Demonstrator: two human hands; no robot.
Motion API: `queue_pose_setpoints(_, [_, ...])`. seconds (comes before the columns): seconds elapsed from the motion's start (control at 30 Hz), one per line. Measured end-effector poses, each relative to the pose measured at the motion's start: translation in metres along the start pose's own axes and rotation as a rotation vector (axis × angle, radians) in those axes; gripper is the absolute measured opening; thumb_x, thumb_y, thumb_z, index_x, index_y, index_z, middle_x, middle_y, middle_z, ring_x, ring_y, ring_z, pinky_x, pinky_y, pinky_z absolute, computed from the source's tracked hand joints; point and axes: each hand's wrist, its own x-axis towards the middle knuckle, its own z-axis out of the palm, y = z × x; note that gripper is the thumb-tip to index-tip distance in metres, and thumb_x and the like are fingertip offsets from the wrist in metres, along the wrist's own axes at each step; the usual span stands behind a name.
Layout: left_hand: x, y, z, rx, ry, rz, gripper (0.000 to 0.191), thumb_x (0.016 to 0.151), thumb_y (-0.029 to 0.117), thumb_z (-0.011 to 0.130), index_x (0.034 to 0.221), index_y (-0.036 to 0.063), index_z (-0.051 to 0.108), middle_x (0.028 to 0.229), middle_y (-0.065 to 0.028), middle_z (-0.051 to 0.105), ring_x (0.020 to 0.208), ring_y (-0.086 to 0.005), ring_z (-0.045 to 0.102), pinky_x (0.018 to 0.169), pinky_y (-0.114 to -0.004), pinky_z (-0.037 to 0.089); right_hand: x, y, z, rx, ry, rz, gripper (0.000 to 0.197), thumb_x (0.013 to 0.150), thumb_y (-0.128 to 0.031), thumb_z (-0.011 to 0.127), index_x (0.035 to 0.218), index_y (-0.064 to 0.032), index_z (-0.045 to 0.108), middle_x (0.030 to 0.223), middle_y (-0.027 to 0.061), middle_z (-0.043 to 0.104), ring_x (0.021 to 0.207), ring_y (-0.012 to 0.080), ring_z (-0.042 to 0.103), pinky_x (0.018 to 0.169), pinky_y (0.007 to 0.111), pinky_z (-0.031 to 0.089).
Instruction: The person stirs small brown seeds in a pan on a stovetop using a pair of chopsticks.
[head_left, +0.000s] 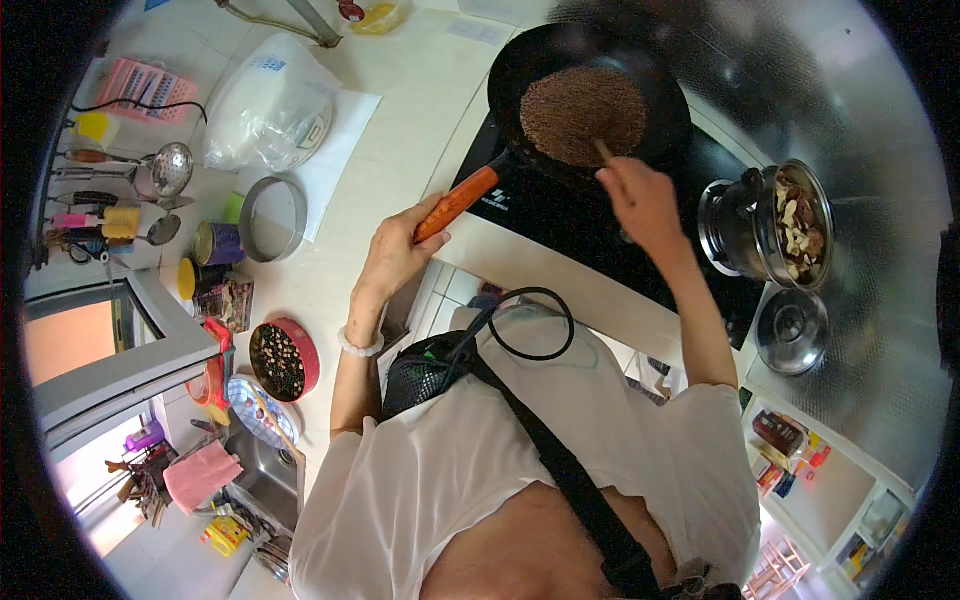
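Observation:
My left hand (401, 251) is wrapped around the orange-brown wooden handle (459, 201) of a black wok (517, 67). The wok sits on the black glass cooktop (555, 206). A heap of small reddish-brown grains or seeds (581, 112) covers the middle of the wok. My right hand (643, 199) grips a thin wooden utensil (602, 148) whose far end is sunk in the grains, so its shape there is hidden. To the right of that hand stands a steel pot (757, 221) with pale slices and brown pieces (799, 225) in it.
A glass pot lid (792, 331) leans by the steel wall. Left on the counter are a bagged white item (262, 112), a round metal sieve (273, 220), a red round tin (304, 360) of dark bits and a checked plate (262, 412) beside the sink (274, 480). Utensils (171, 171) hang at far left.

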Motion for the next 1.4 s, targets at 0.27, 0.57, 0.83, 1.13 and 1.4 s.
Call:
queue_pose_setpoints(0.27, [-0.001, -0.008, 0.001, -0.053, -0.007, -0.043, 0.053, 0.083, 0.015, 0.071, 0.134, 0.0062, 0.055, 0.104, -0.0239, 0.067, 0.096, -0.0342, 0.067, 0.086, -0.036, 0.05, 0.036, 0.037, 0.038, 0.091, 0.164, 0.017, 0.026, 0.095, -0.022, 0.061, 0.106, 0.0018, 0.063, 0.095, 0.0189, 0.066, 0.078, 0.0375, 0.064, 0.066, 0.039, 0.052])
queue_pose_setpoints(0.57, [-0.001, 0.002, -0.001, 0.017, -0.005, -0.008, 0.053, 0.084, 0.016, 0.071, 0.133, 0.0052, 0.055, 0.103, -0.0237, 0.068, 0.096, -0.035, 0.067, 0.086, -0.037, 0.05, 0.001, -0.012, 0.011, 0.08, 0.012, -0.033, 0.025, 0.094, -0.02, 0.063, 0.104, 0.0021, 0.062, 0.092, 0.0189, 0.065, 0.076, 0.0376, 0.064, 0.065, 0.041, 0.051])
queue_pose_setpoints(0.83, [0.0, -0.009, 0.0, -0.005, -0.025, -0.02, 0.055, 0.083, 0.015, 0.071, 0.134, 0.0052, 0.054, 0.105, -0.0236, 0.068, 0.098, -0.0345, 0.067, 0.087, -0.037, 0.05, 0.023, 0.034, 0.019, 0.031, 0.218, 0.01, 0.025, 0.094, -0.021, 0.063, 0.104, 0.0025, 0.063, 0.093, 0.0186, 0.066, 0.077, 0.0348, 0.066, 0.065, 0.038, 0.052])
queue_pose_setpoints(1.13, [0.002, -0.006, -0.001, -0.023, -0.03, -0.015, 0.054, 0.083, 0.016, 0.071, 0.133, 0.0043, 0.054, 0.107, -0.0246, 0.067, 0.1, -0.0346, 0.066, 0.089, -0.036, 0.049, 0.0, -0.011, 0.013, 0.086, -0.028, 0.027, 0.021, 0.093, -0.016, 0.063, 0.102, 0.002, 0.064, 0.091, 0.0195, 0.065, 0.075, 0.0376, 0.064, 0.064, 0.039, 0.05])
queue_pose_setpoints(1.4, [0.002, -0.01, 0.0, -0.005, -0.028, -0.003, 0.054, 0.084, 0.017, 0.071, 0.133, 0.0034, 0.054, 0.107, -0.025, 0.067, 0.1, -0.0351, 0.066, 0.089, -0.036, 0.049, -0.002, -0.002, 0.0, 0.099, 0.109, 0.019, 0.022, 0.094, -0.018, 0.063, 0.103, 0.0023, 0.063, 0.087, 0.0174, 0.066, 0.068, 0.0326, 0.063, 0.06, 0.037, 0.049])
